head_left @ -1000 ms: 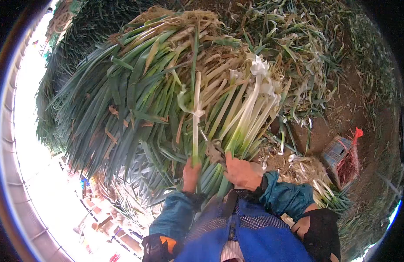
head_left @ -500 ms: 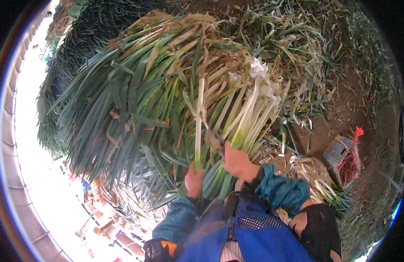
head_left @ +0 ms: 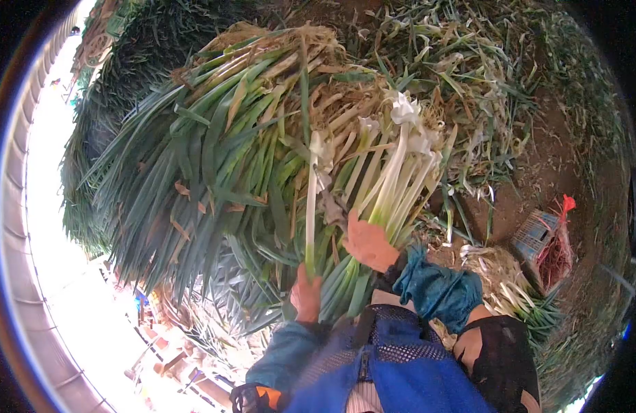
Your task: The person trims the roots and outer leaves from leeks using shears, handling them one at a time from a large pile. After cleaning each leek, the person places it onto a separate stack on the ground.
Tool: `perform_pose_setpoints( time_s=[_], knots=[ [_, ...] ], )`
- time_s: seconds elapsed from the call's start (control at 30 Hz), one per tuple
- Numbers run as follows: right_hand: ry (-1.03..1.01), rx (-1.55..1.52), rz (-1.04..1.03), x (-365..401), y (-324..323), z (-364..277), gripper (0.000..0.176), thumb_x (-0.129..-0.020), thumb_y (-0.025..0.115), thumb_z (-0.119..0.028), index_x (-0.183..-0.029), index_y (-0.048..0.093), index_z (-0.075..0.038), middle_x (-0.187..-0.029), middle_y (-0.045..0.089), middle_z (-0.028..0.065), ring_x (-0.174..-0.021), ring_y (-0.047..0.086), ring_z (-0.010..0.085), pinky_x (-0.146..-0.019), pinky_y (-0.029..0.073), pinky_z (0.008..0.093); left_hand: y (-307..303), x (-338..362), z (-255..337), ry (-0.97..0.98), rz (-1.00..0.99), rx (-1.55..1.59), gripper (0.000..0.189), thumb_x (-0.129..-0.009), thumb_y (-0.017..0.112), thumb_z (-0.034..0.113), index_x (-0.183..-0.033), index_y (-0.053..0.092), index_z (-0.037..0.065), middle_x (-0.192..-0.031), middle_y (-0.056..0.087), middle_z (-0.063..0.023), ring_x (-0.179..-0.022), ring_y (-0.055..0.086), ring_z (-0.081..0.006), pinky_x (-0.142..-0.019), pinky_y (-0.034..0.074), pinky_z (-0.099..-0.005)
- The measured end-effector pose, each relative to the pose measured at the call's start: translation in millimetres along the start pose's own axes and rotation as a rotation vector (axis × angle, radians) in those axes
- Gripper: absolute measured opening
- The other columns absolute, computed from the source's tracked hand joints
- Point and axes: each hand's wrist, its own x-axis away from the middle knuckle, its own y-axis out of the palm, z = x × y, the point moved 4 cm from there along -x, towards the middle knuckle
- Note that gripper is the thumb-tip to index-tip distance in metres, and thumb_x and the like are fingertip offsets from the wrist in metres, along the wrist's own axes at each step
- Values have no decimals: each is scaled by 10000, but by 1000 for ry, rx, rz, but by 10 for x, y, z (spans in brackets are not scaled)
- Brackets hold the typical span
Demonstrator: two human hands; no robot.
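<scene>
Held onion: a single green onion (head_left: pixel 311 224) is held near upright at the centre of the frame, its pale shaft pointing to the top.
Left hand: the green part is gripped low by the left hand (head_left: pixel 306 297), fingers closed; the hand has been lowered slightly over the last second.
Right hand: a small tool (head_left: pixel 333 208), its kind unclear, appears to be gripped by the right hand (head_left: pixel 370 241), which has been shifted up and a little left.
Loose skin: white, ruffled skin (head_left: pixel 322 153) is now seen at the shaft's upper end, where brownish matter was seen half a second ago.
Meaning: the outer layer is judged to have been loosened there, though not yet fully parted from the shaft.
White onions: bare-looking pale onions (head_left: pixel 393 186) are laid just right of centre, their position little changed.
Leafy pile: a large pile of onions (head_left: pixel 159 179) is spread across the left and upper left.
Small bundle: another bundle (head_left: pixel 507 279) is left at the lower right.
</scene>
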Motion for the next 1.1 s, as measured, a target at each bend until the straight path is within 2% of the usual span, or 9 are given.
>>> perform_pose_setpoints(
  time_s=[0.03,0.33,0.37,0.5,0.63,0.8,0.9,1.0,1.1],
  knots=[
    [27,10,-64,19,11,-43,499,-751,531,-123,-1134,381,159,-636,588,180,-558,600,338,-513,484,438,-18,18,14,-11,-5,-4,565,-763,603,250,-1277,387,164,-891,621,-211,-821,590,-404,-691,433,-486],
    [136,-143,126,-549,121,517,231,-780,524,-146,-886,425,35,-766,583,237,-697,583,420,-630,467,480,-228,62,275,148,102,-10,581,-753,609,164,-1293,397,132,-954,604,-185,-843,576,-383,-691,436,-476],
    [255,-192,-33,-424,-194,337,271,-788,533,-173,-919,425,38,-831,575,257,-772,565,439,-672,452,483,-253,81,301,159,101,-6,579,-752,609,152,-1292,402,129,-944,604,-184,-837,577,-381,-687,437,-475],
    [207,-232,30,11,-277,341,563,-760,606,-264,-1130,366,86,-758,566,280,-736,558,446,-632,437,500,-251,-41,596,383,230,-17,541,-773,603,161,-1283,421,138,-851,588,-176,-793,577,-365,-656,436,-469],
    [291,-136,31,256,-401,396,696,-758,611,-265,-1230,294,137,-760,564,278,-696,562,430,-601,454,467,-94,-111,830,457,218,-44,492,-804,584,178,-1270,439,116,-768,574,-140,-710,572,-349,-588,436,-460],
    [174,-35,113,9,-209,746,655,-752,581,-218,-1207,302,161,-692,573,226,-629,582,385,-547,473,433,298,103,533,471,273,-217,442,-805,572,169,-1236,494,112,-684,550,-83,-589,559,-302,-495,435,-435],
    [252,70,111,-314,-192,884,566,-761,502,-135,-1202,334,178,-639,594,182,-576,609,338,-502,482,411,314,103,492,452,233,-166,525,-767,568,139,-1278,450,117,-736,552,-89,-658,565,-297,-533,447,-442],
    [258,39,141,-318,-199,878,529,-760,509,-142,-1164,357,166,-662,602,203,-599,615,343,-504,483,419,296,109,510,395,168,-189,547,-761,561,135,-1292,428,114,-771,553,-106,-708,566,-306,-562,448,-455],
    [357,-113,65,-167,-237,762,556,-749,597,-214,-1110,339,121,-720,580,246,-709,579,426,-611,471,481,318,98,474,405,172,-150,545,-762,555,135,-1291,427,110,-774,550,-116,-724,565,-314,-575,445,-463]
  ],
)
